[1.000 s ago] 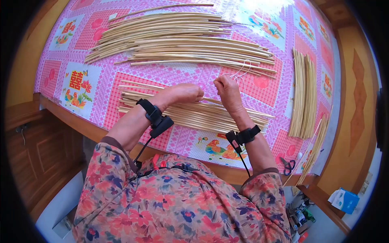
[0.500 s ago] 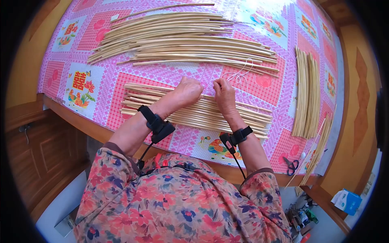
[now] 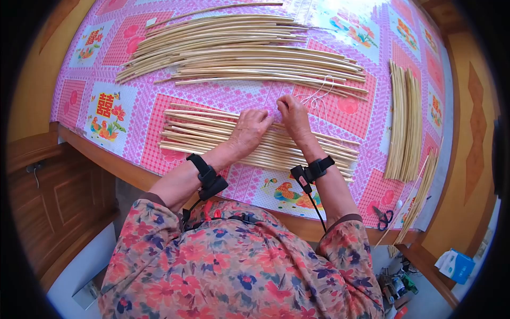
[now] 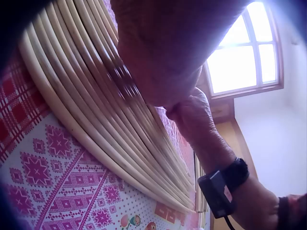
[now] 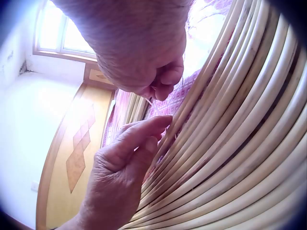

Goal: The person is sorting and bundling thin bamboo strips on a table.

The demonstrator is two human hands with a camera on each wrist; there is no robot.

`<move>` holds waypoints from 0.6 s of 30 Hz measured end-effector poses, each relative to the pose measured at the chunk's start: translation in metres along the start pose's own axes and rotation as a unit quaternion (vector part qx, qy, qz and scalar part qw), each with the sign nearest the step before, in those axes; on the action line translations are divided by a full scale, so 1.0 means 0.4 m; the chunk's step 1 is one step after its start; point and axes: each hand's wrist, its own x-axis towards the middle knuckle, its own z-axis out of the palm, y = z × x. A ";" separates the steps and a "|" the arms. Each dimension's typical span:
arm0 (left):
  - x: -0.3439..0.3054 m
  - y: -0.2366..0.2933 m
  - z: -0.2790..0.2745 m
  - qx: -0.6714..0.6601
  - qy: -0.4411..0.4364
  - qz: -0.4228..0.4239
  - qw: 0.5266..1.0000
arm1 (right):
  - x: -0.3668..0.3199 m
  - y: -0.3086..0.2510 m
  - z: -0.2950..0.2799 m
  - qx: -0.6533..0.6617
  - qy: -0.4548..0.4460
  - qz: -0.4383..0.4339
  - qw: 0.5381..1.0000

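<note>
My right hand (image 3: 294, 117) is raised over the far edge of a row of pale, slender sticks (image 3: 196, 135), its curled fingers pinching a thin white string (image 5: 152, 101). Below it in the right wrist view, my left hand (image 5: 120, 165) reaches to the outermost stick; its index finger is nearly straight, with the tip right at that stick, and its thumb stands a little apart. The sticks lie side by side under both hands. Loose loops of white string (image 3: 319, 98) spread on the table beyond my right hand. The left wrist view shows the left palm in shadow.
A patterned pink tablecloth (image 3: 146, 106) covers the table. Two loose piles of sticks (image 3: 218, 32) lie at the back. Upright in view at the right are more bundles (image 3: 405, 122), with dark-handled scissors (image 3: 383, 218) near the front right corner.
The left hand has turned and opened out from a closed shape, moving slightly down over the sticks. The right hand has risen a little and stays pinching the string.
</note>
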 end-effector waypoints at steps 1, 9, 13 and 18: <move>-0.001 0.004 0.003 -0.009 -0.004 -0.012 1.000 | 0.002 -0.001 0.001 0.002 -0.002 -0.005 1.000; -0.033 0.010 0.025 -0.084 0.019 -0.030 0.996 | 0.020 -0.019 0.014 0.080 -0.027 0.061 0.995; -0.045 0.010 0.024 -0.071 0.018 -0.005 0.997 | 0.028 -0.023 0.021 0.127 -0.018 0.084 0.988; -0.071 0.035 0.020 0.027 -0.025 0.008 0.999 | 0.027 -0.010 0.031 0.020 -0.002 0.024 1.000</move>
